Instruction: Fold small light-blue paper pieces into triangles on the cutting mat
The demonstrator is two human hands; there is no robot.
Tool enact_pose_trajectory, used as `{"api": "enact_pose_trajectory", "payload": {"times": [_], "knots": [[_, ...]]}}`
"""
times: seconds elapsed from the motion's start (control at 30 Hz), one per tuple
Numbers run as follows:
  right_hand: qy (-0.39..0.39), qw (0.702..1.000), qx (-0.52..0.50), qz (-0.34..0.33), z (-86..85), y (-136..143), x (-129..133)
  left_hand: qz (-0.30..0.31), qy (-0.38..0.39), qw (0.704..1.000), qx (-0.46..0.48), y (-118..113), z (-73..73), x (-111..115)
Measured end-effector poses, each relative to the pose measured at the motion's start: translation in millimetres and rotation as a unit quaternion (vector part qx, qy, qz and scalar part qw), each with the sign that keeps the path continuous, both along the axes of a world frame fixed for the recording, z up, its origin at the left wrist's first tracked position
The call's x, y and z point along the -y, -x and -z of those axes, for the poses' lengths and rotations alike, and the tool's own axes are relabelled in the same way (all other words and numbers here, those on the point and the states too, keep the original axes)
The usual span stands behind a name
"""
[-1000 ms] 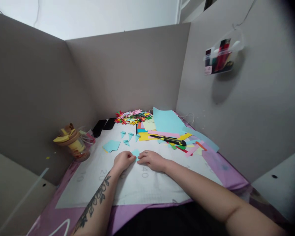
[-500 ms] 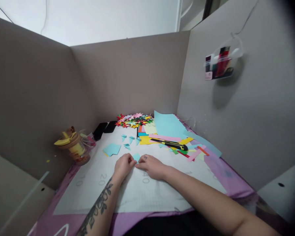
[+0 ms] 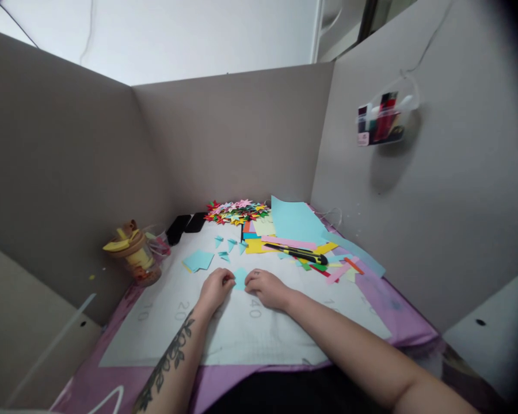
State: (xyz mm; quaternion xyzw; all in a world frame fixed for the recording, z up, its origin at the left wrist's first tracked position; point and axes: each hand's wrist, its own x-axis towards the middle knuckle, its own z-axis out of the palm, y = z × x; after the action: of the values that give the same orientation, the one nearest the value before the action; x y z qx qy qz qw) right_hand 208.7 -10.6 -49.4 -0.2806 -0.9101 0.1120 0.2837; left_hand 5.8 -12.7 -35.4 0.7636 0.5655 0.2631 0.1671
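A small light-blue paper square (image 3: 240,278) lies on the white sheet (image 3: 155,339) between my hands. My left hand (image 3: 218,286) pinches its left edge, fingers curled. At its right edge my right hand (image 3: 265,287) holds on with thumb and fingers together. Just beyond are several small folded light-blue paper pieces (image 3: 232,245). To the left lies a stack of light-blue paper squares (image 3: 197,261), with a bit of yellow showing at its edge.
A heap of colourful paper stars (image 3: 237,211) sits at the back. A black-and-yellow utility knife (image 3: 297,253) lies on paper strips at right, near a large light-blue sheet (image 3: 296,221). Two black phones (image 3: 178,228) and a yellow-lidded cup (image 3: 138,256) stand left. Grey panels surround the table.
My fingers have moved apart to the sides of the paper square, so more of it shows. The view has shifted slightly.
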Motion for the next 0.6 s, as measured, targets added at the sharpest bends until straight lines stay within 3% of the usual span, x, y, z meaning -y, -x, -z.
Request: {"api": "enact_pose_trajectory", "payload": {"times": [0.2,0.6], "knots": [[-0.018,0.999,0.035,0.014,-3.4,-13,-4,0.006,-0.007,1.000,0.000,2,2.3,-1],[-0.006,0.998,0.065,0.003,-11.4,-6,-1,-0.004,-0.012,1.000,0.011,2,2.1,0]]}}
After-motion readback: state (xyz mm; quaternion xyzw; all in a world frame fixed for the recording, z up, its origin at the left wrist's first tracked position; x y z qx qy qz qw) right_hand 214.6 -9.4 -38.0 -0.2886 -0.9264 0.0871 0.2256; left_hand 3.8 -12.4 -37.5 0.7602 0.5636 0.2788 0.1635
